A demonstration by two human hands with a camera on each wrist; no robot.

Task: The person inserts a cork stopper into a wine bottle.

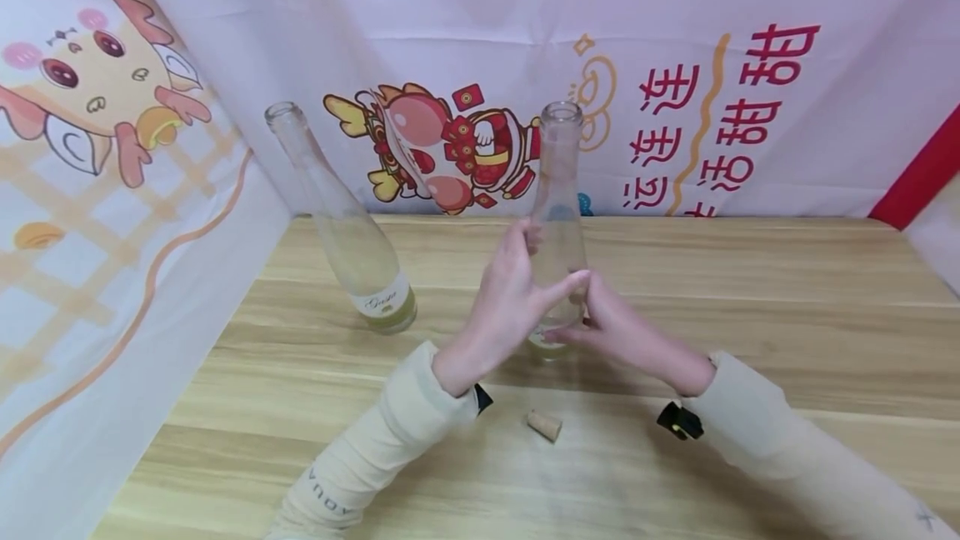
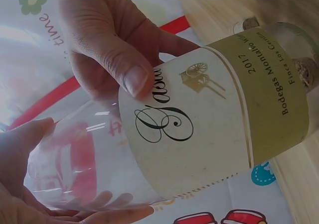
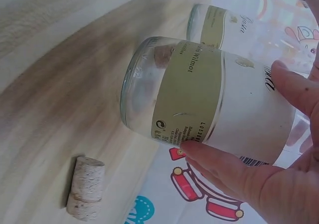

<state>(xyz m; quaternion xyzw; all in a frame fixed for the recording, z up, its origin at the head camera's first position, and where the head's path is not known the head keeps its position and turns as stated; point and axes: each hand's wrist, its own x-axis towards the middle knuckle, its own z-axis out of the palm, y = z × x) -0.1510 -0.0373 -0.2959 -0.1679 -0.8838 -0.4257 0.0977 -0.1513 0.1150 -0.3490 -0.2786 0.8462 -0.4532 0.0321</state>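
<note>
Gripping a clear glass bottle (image 1: 561,194) between them, a person's left hand (image 1: 491,307) and right hand (image 1: 630,330) close around its body over a wood-grain table (image 1: 780,315), the bottle's uncapped mouth pointing up. The left hand's thumb and fingers curl about the glass higher up, while the right hand holds it lower, thumb and fingers pressed to the label (image 2: 184,129), which carries a looping black script, a gold cart and "2017" on an olive band. Whether the base touches the tabletop cannot be told. A brown, cork-like piece (image 3: 163,56) shows through the glass near the base; whether it sits inside is unclear. On the table between the cream sleeves (image 1: 420,394), nearer the wearer, a loose cork (image 1: 544,425) lies on its side. A second bottle (image 1: 356,244), also open and similarly labelled, stands to the left, well apart, before a white cloth (image 1: 450,15) printed with red lettering and cartoon figures.
</note>
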